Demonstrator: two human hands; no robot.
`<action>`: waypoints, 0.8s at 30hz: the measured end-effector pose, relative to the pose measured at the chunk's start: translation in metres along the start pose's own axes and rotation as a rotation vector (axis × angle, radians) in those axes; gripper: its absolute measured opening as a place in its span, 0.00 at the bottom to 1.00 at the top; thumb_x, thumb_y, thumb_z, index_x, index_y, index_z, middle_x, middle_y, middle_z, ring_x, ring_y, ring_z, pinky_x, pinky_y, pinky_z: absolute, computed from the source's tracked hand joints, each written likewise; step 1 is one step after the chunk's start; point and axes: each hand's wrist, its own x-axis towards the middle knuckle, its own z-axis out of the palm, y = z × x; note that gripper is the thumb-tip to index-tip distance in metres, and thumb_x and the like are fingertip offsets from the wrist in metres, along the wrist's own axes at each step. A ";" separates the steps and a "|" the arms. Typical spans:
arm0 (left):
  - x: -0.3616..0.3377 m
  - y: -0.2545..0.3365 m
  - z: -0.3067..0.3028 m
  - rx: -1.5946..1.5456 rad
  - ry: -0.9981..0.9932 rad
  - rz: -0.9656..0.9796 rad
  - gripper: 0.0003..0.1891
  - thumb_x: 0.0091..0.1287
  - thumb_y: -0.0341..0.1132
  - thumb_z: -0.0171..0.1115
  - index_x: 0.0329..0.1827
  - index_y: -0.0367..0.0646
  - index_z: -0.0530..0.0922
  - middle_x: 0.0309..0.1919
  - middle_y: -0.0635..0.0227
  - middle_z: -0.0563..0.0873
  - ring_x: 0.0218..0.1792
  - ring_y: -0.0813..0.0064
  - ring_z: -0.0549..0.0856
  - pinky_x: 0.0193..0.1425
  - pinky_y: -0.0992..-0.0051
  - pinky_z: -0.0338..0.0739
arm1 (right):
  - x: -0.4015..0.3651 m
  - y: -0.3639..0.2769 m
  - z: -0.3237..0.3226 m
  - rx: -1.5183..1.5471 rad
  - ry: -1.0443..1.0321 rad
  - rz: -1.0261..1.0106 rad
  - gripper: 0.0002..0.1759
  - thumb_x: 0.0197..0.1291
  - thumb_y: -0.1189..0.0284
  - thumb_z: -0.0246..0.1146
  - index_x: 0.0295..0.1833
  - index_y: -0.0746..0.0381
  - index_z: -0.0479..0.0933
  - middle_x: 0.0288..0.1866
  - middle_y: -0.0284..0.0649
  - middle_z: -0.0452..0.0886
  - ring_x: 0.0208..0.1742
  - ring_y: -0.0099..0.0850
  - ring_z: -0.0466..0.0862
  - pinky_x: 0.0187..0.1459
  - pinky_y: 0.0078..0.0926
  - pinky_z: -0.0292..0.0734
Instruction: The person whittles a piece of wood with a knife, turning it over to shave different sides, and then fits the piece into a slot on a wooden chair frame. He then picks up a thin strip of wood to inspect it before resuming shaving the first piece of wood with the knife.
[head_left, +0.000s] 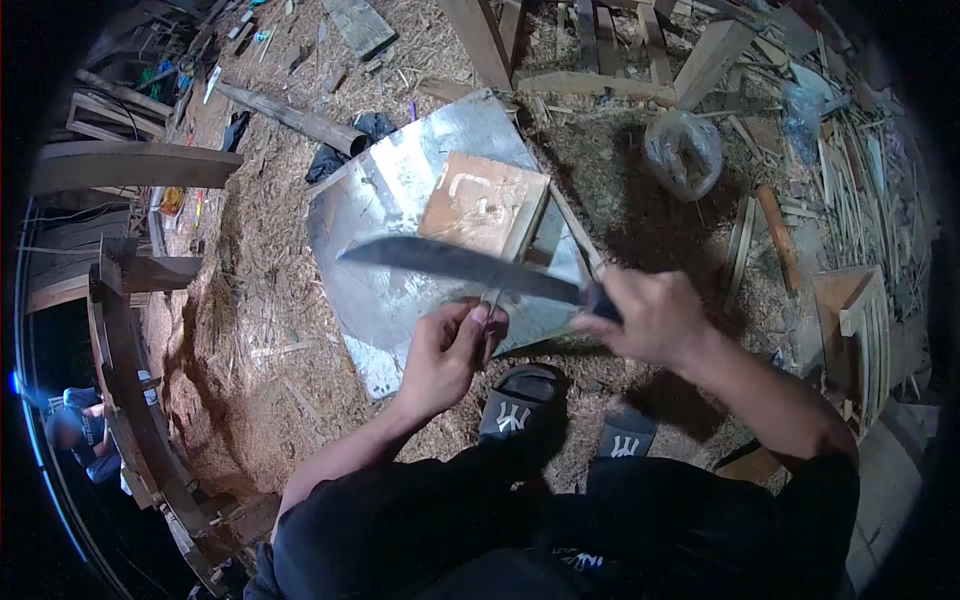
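Note:
My right hand [655, 315] is wrapped around the dark handle of a machete [450, 262], whose long blade points left. Below the blade, my left hand [445, 355] pinches a thin wooden stick [494, 297] between thumb and fingers. The blade crosses close over the stick's upper end in this view. Just beyond the blade lies a square wooden board [482, 200] with a raised edge strip. It rests on a scuffed metal sheet [365, 310] on the ground in front of my feet.
Wood shavings [270, 250] cover the ground. A clear plastic bag [684, 155] lies at the upper right, near piled wood strips [860, 200]. A wooden pole [295, 118] lies behind the sheet. Curved timber [125, 370] stands at left, with a person [90, 430] beyond it.

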 end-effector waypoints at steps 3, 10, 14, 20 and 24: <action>0.000 -0.003 -0.004 0.161 -0.033 0.019 0.15 0.83 0.34 0.49 0.45 0.31 0.79 0.23 0.72 0.78 0.24 0.85 0.73 0.28 0.79 0.67 | 0.002 -0.001 0.002 0.011 -0.039 -0.018 0.34 0.74 0.37 0.47 0.35 0.58 0.74 0.16 0.34 0.78 0.13 0.28 0.81 0.13 0.31 0.79; -0.001 0.005 0.002 0.007 0.017 -0.001 0.15 0.83 0.34 0.48 0.46 0.32 0.79 0.23 0.72 0.78 0.24 0.85 0.73 0.28 0.80 0.67 | 0.009 0.004 -0.016 0.002 -0.100 0.087 0.31 0.69 0.40 0.60 0.35 0.61 0.73 0.18 0.42 0.79 0.18 0.42 0.85 0.19 0.40 0.80; -0.004 0.003 0.002 0.028 0.029 -0.021 0.15 0.83 0.35 0.48 0.46 0.33 0.79 0.23 0.72 0.78 0.24 0.85 0.73 0.28 0.80 0.67 | -0.002 0.014 -0.012 0.050 -0.108 0.144 0.31 0.69 0.42 0.60 0.32 0.62 0.71 0.18 0.44 0.78 0.18 0.44 0.84 0.20 0.42 0.79; -0.007 0.000 0.004 0.001 0.020 -0.013 0.15 0.83 0.36 0.49 0.46 0.34 0.80 0.24 0.73 0.79 0.24 0.86 0.73 0.28 0.81 0.67 | 0.015 0.031 -0.030 0.085 -0.123 0.316 0.29 0.69 0.44 0.62 0.33 0.61 0.71 0.20 0.47 0.80 0.22 0.46 0.86 0.25 0.42 0.80; -0.005 -0.003 -0.001 -0.041 -0.004 -0.068 0.15 0.83 0.38 0.49 0.46 0.35 0.80 0.23 0.74 0.78 0.23 0.87 0.72 0.28 0.81 0.66 | 0.009 0.022 -0.014 0.026 -0.068 0.162 0.32 0.71 0.42 0.59 0.34 0.64 0.73 0.18 0.45 0.81 0.18 0.45 0.86 0.19 0.44 0.80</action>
